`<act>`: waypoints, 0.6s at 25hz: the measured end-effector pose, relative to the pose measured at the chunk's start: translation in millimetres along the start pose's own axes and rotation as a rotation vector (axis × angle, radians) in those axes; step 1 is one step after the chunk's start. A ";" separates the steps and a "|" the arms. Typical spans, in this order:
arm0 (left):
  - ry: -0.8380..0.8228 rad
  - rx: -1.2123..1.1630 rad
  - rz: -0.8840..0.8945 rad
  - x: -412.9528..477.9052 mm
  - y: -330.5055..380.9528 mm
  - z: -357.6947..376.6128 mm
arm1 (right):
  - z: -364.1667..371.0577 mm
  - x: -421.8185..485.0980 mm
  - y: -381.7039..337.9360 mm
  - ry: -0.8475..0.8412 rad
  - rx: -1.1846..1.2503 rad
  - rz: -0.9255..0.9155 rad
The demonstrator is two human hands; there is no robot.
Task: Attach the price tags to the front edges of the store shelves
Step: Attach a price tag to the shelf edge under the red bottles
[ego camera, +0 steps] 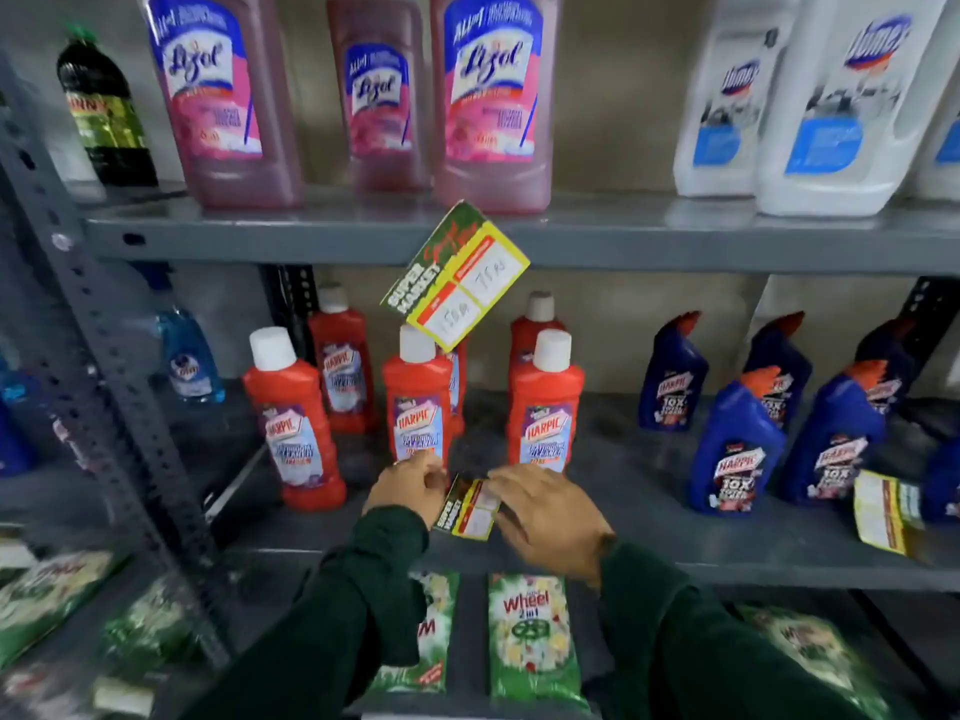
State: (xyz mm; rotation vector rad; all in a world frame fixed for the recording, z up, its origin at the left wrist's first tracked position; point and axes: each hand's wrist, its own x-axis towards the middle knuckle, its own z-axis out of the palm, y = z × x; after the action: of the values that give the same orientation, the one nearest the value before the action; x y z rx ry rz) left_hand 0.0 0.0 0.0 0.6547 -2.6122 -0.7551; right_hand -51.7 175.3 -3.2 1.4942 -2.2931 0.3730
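A small green, yellow and red price tag is pinched between my two hands just above the middle shelf's front edge. My left hand grips its left side, close to a red Harpic bottle. My right hand holds its right side with fingers spread over it. A larger tag of the same kind hangs tilted from the upper shelf's front edge. Another tag hangs at the right of the middle shelf, by the blue Harpic bottles.
Pink Lizol bottles and white Domex bottles stand on the upper shelf. Green Wheel detergent packets lie on the shelf below my arms. A grey perforated upright runs down the left side.
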 end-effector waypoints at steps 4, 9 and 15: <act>-0.352 -0.020 -0.333 18.6 -22.8 31.5 | 50.7 1.3 -0.8 -0.174 0.034 0.069; -0.394 -0.160 -0.456 46.2 -24.3 48.3 | 68.4 9.2 5.1 -0.194 0.062 0.134; -0.558 -0.091 -0.331 41.8 -21.9 45.8 | 72.8 13.7 6.3 -0.100 0.191 0.275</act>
State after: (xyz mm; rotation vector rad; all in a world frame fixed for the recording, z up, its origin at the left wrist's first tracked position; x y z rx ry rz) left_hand -47.7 -19.3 -41.1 0.9806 -2.9657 -1.3117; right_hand -74.5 136.3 -62.2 1.3075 -2.6144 0.6218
